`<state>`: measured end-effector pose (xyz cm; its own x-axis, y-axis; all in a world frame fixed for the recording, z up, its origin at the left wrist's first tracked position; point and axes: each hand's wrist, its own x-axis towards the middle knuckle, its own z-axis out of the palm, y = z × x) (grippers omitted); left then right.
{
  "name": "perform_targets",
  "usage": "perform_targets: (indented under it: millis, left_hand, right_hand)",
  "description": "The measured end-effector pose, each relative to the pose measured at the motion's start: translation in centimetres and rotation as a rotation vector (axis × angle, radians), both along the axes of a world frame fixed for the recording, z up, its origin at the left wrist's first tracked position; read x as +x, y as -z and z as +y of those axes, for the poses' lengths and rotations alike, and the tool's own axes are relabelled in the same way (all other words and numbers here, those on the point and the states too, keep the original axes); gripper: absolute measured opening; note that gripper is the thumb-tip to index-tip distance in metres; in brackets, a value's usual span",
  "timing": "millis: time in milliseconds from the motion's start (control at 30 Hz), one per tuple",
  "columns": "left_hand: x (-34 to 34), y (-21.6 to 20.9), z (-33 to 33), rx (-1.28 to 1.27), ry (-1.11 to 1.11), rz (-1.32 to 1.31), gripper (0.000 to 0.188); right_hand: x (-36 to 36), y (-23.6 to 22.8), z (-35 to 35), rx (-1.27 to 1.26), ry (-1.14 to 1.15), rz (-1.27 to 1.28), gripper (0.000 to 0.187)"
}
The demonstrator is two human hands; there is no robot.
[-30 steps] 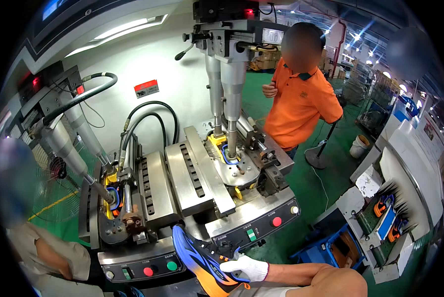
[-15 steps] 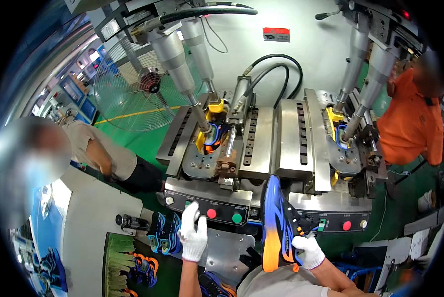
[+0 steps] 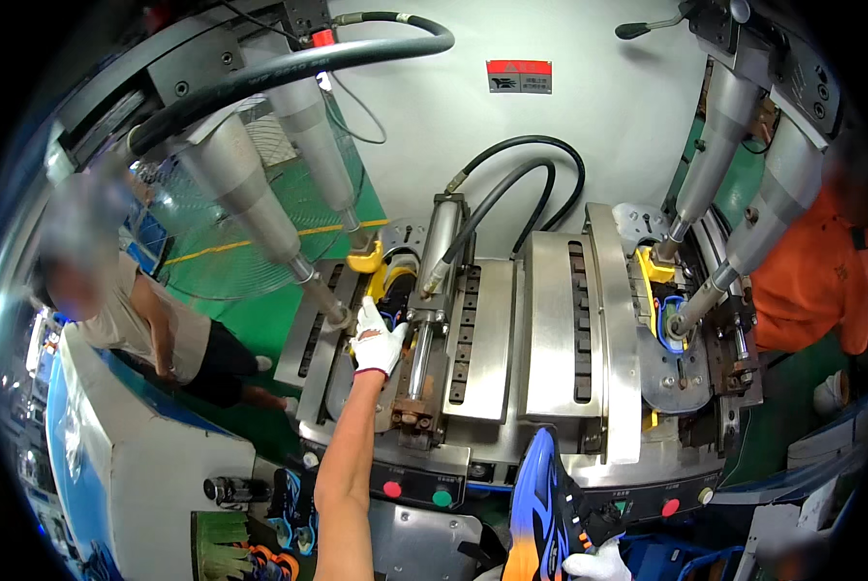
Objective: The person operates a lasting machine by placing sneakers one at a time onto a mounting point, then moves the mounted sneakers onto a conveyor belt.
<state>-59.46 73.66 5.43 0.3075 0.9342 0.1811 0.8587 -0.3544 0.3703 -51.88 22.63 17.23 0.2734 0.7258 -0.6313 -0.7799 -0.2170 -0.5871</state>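
Left hand [image 3: 378,341] on clamped shoe [image 3: 392,295]

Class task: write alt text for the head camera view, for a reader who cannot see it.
A person's gloved left hand reaches onto a shoe clamped in the left station of a steel pressing machine, while the gloved right hand holds a blue and orange shoe upright near the control buttons. Two other people stand beside the machine.

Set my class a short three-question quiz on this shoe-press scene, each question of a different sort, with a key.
1. True or false: the white-gloved left hand reaches into the left station of the steel press.
2. What does the right hand hold: A a hose, B a blue-and-orange shoe, C a fan?
3. Fill in: below the left station sit a red button and a ___ one.

Key: 1 true; 2 B; 3 green.
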Motion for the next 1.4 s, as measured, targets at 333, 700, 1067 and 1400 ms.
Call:
perform_targets:
  millis: [333,700,1067,1400]
  left_hand:
    - [-5.2,-9.8,1.8,-0.038,0.131,-0.04,0.073]
    - [-28.6,-5.7,-29.6,-0.05,-0.379,-0.569,0.065]
    - [-25.9,13.5,-49.8,-0.232,-0.944,-0.306,0.06]
    - [-26.5,17.2,-50.8,-0.128,-0.996,-0.419,0.076]
  right_hand:
    - [-1.2,1.0,4.7,0.062,0.124,-0.185,0.051]
    - [-3.6,3.5,36.9,0.467,-0.173,-0.159,0.008]
    - [-1.0,17.5,60.4,-0.396,-0.602,-1.773,0.037]
    - [6.4,18.7,60.4,0.122,-0.609,-1.033,0.019]
